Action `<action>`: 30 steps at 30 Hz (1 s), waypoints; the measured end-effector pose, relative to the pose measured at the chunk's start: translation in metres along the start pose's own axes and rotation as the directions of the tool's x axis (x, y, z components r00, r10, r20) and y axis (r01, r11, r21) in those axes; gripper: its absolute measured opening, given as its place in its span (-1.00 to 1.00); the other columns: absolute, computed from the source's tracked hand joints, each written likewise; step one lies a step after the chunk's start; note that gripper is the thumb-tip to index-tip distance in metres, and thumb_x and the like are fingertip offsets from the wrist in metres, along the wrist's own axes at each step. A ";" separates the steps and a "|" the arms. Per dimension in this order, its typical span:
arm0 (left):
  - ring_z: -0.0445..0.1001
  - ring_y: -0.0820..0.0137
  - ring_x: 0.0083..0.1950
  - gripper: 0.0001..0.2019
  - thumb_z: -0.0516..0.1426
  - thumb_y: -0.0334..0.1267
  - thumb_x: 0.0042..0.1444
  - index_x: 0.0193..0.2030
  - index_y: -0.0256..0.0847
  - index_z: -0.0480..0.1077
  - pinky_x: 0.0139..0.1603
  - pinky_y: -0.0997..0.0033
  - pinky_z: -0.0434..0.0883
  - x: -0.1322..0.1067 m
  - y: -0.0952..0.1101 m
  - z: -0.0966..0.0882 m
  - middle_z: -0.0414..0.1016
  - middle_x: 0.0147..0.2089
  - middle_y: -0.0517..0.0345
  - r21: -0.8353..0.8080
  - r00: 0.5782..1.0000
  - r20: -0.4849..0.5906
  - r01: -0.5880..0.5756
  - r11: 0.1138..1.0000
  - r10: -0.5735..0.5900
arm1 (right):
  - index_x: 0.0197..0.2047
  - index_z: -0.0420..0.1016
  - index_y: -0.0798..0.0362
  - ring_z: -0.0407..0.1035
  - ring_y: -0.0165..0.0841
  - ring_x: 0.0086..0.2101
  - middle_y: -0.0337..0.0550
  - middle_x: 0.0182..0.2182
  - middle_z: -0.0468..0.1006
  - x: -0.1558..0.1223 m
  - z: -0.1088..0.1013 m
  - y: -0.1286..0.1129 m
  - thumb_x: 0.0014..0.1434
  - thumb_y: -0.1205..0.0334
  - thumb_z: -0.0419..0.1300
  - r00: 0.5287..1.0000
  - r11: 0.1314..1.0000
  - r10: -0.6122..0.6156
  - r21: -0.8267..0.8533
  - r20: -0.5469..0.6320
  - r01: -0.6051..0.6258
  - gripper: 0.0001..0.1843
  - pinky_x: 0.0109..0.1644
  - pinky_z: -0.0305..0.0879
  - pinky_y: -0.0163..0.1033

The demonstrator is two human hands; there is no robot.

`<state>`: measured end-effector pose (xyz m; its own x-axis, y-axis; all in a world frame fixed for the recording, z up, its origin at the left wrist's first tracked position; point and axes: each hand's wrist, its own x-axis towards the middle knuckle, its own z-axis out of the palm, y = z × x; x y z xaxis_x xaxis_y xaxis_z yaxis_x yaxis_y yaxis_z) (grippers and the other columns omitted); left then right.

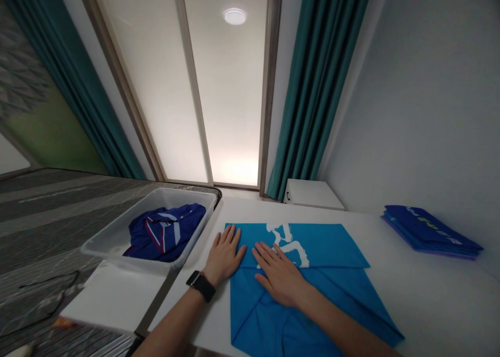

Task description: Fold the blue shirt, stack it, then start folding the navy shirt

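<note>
A bright blue shirt with a white print lies partly folded on the white table, its far part turned over toward me. My left hand rests flat at the fold's left edge, fingers stretched out, with a dark watch on the wrist. On the folded part, over the lower left of the print, my right hand lies flat with its fingers spread. Neither hand grips the cloth. The near end of the shirt runs out of view under my right forearm.
To the left stands a translucent plastic bin holding dark blue clothing. A stack of folded blue garments lies at the right of the white table, near the wall. Behind the table is a white cabinet.
</note>
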<state>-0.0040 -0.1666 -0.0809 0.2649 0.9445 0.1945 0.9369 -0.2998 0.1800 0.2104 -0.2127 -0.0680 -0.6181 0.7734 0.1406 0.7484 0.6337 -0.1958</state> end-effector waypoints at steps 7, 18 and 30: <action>-0.02 0.15 0.45 -0.44 -0.10 0.01 0.31 0.38 -0.15 0.13 0.39 0.01 -0.03 0.006 -0.006 -0.001 0.04 0.44 0.00 0.016 0.999 0.010 -0.033 0.999 0.033 | 0.42 -0.07 -0.07 -0.19 -0.25 0.36 -0.15 0.39 -0.05 -0.016 -0.032 0.045 0.40 -0.09 -0.26 0.981 0.981 0.186 0.040 0.057 -0.189 -0.39 0.39 -0.22 0.09; -0.01 0.20 0.45 -0.43 -0.11 0.04 0.32 0.39 -0.12 0.09 0.40 0.02 -0.07 0.039 -0.030 -0.006 0.03 0.44 0.02 0.067 0.989 0.089 -0.125 0.990 0.119 | 0.41 -0.01 0.00 -0.22 -0.19 0.36 -0.06 0.39 -0.07 -0.065 -0.015 0.112 0.35 -0.18 -0.30 0.889 0.887 0.457 -0.087 0.018 -0.454 -0.30 0.39 -0.29 0.07; 0.02 0.19 0.44 -0.45 -0.12 0.02 0.33 0.38 -0.14 0.09 0.40 0.01 -0.01 0.046 0.106 -0.009 0.08 0.43 0.00 -0.009 0.911 0.072 -0.407 0.913 0.406 | 0.37 0.13 0.06 0.01 -0.19 0.30 -0.01 0.32 0.18 -0.078 -0.029 0.142 0.36 0.00 -0.20 0.857 0.870 0.491 0.038 -0.153 -0.492 -0.39 0.37 -0.14 0.04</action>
<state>0.1058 -0.1564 -0.0442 0.6384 0.7481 0.1809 0.7459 -0.6593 0.0943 0.3717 -0.1825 -0.0788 -0.1256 0.9769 0.1727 0.9460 0.1704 -0.2759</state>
